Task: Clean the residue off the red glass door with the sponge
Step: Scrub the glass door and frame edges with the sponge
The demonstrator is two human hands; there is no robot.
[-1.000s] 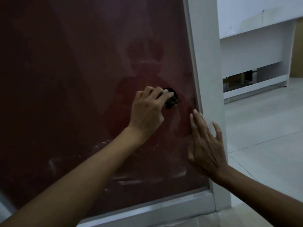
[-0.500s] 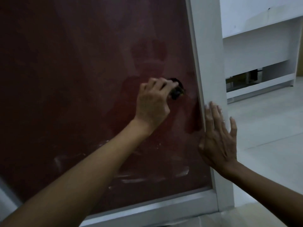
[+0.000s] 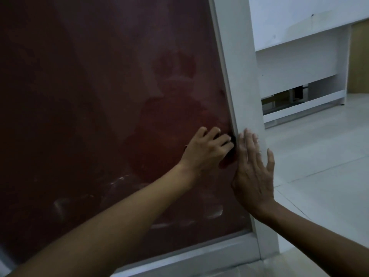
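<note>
left grip (image 3: 207, 148) curled, right grip (image 3: 253, 172) flat — fingers straight

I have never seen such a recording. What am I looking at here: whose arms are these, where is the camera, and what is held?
There is no machine here. A person wears one camera on the head, so you look forward and down along that person's own arms. The left hand grips a dark sponge, mostly hidden under its fingers, and presses it on the red glass door beside the white frame. The right hand lies flat with straight fingers on that frame, probably to steady the door. Pale streaks of residue show low on the glass. Behind, to the right, are a light tiled floor and white furniture.
</note>
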